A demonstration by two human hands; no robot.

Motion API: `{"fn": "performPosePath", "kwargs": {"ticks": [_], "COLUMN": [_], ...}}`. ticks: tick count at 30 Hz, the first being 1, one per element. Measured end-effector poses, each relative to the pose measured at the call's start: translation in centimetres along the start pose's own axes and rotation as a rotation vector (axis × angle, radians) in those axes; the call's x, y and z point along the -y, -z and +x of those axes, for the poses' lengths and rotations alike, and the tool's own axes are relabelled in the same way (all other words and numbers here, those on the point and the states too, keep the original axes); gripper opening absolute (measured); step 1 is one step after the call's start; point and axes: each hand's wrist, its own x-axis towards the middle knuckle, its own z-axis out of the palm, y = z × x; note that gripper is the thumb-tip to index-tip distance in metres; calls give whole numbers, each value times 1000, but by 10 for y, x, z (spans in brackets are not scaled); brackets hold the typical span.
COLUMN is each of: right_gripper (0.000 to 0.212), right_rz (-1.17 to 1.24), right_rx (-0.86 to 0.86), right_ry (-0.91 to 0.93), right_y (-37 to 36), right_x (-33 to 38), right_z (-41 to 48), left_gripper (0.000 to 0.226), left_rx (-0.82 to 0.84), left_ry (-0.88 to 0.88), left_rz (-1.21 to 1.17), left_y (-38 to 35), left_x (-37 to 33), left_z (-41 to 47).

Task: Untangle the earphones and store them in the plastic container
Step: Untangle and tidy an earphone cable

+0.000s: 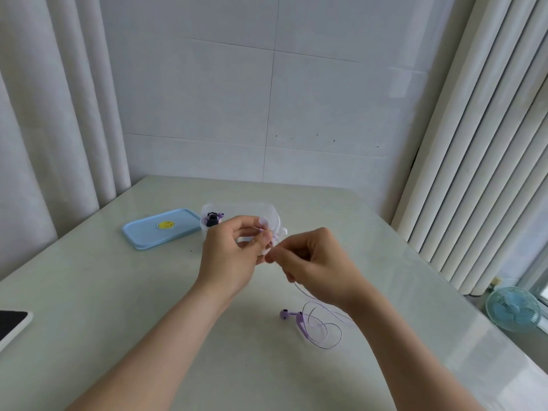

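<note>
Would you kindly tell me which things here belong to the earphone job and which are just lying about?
Belonging to the job: purple wired earphones, pinched by the left hand and the right hand; clear plastic container; probably its light blue rectangular lid with the yellow sticker.
Just lying about: white-framed dark-screened device at the left edge; small light blue fan at the lower right.

**What the hands cover and the edges cut off**

The left hand (234,247) and right hand (314,262) meet in front of the plastic container (237,207) and hide its near wall. Where their fingertips pinch the purple earphones (302,323), the cord is too thin and blurred to trace, and it slips behind the right wrist. Small dark and purple bits in the container, perhaps more earbuds, are too small to tell. A dark-screened device (12,324) is cut by the left edge, both forearms by the bottom. The counter (118,292) hides the foot of the blue fan (514,308).
</note>
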Motion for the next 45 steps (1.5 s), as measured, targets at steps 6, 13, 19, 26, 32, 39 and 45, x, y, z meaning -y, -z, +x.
{"fn": "performPosePath", "kwargs": {"ticks": [6, 13, 19, 26, 32, 39, 45], "right_gripper": [28, 30, 30, 39, 35, 34, 34], "right_rz": [122, 110, 152, -124, -158, -187, -103], "right_rx": [-253, -290, -279, -442, -431, 108, 211], "right_ry": [-67, -118, -139, -46, -149, -191, -141], "right_y": [11, 11, 11, 14, 21, 8, 10], "right_x": [-4, -7, -9, -19, -31, -22, -5], "right_z": [6, 7, 8, 11, 16, 6, 0], "left_gripper": [10, 12, 23, 19, 21, 24, 20], "left_rx": [209, 349, 323, 405, 338, 86, 8], "left_ry": [-67, -91, -52, -29, 9, 13, 6], "left_rz": [146, 186, 164, 182, -142, -104, -34], "left_y": [2, -7, -7, -4, -8, -2, -4], "left_x": [-2, 0, -1, 0, -6, -6, -3], "left_z": [0, -6, -6, -8, -9, -4, -4]}}
